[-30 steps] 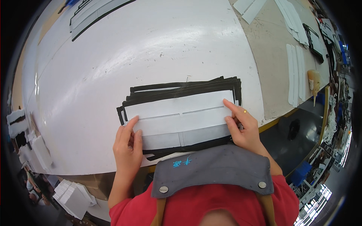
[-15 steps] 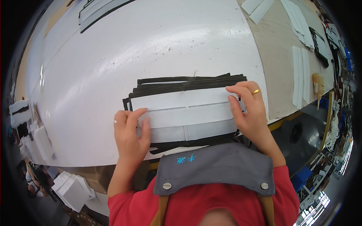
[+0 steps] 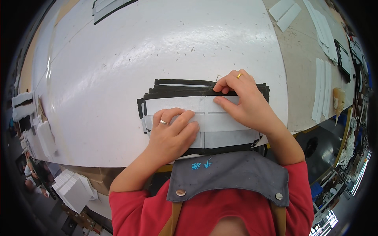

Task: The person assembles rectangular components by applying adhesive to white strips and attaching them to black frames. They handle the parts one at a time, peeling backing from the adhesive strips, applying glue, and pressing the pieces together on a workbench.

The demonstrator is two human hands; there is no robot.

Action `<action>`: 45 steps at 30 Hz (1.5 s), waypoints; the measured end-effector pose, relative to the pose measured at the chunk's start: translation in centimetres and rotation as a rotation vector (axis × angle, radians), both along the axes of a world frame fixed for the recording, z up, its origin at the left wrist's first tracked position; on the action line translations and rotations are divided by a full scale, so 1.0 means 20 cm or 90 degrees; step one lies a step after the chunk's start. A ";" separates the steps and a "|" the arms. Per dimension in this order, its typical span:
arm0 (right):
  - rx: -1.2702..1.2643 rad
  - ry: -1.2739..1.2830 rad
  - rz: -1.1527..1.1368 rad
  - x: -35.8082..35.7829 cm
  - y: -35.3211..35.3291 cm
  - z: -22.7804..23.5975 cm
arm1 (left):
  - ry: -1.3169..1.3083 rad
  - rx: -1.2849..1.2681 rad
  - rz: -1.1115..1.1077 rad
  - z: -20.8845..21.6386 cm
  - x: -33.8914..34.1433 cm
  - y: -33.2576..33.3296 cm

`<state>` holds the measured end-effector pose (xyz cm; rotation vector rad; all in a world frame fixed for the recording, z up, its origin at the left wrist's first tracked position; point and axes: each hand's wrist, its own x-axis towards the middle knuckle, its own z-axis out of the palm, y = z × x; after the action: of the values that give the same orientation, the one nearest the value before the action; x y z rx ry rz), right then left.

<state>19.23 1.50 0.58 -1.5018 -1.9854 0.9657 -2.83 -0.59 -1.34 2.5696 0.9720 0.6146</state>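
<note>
A stack of flat white panels with black edging [image 3: 173, 103] lies on the white table in front of me. The top panel has two slits across its middle and a greyish lower strip with a centre seam. My left hand [image 3: 175, 131] rests on the left half of this panel, fingers bent and slightly apart, fingertips near the centre. Over the upper right part is my right hand [image 3: 244, 98]; its curled fingertips meet the black top edge while the thumb stays apart on the white face. A thin thread sticks up beside those fingertips.
Another black-edged panel [image 3: 114, 8] lies at the far left of the white table [image 3: 98, 98]. White strips [image 3: 321, 90] and a yellowish bottle with a nozzle [image 3: 338, 100] lie on the beige surface at right. White stacked pieces [image 3: 73, 188] stand below the table's left edge.
My left hand has moved right from the panel's left edge toward its centre. My right hand has shifted left and up from the right edge to the black top edge.
</note>
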 end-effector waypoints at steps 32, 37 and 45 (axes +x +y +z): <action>0.362 -0.108 0.127 -0.06 -0.11 -0.08 | 0.024 -0.034 -0.024 0.00 0.00 0.02; 0.271 -0.107 0.086 0.02 -0.14 -0.09 | 0.018 -0.149 -0.014 0.02 -0.05 0.02; 0.294 -0.169 -0.053 0.20 -0.26 -0.10 | -0.014 -0.226 0.224 0.02 -0.31 0.06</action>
<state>23.21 -3.77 -1.52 -1.4816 -2.1160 0.2497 -8.96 0.63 -1.01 2.0948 1.4013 0.5011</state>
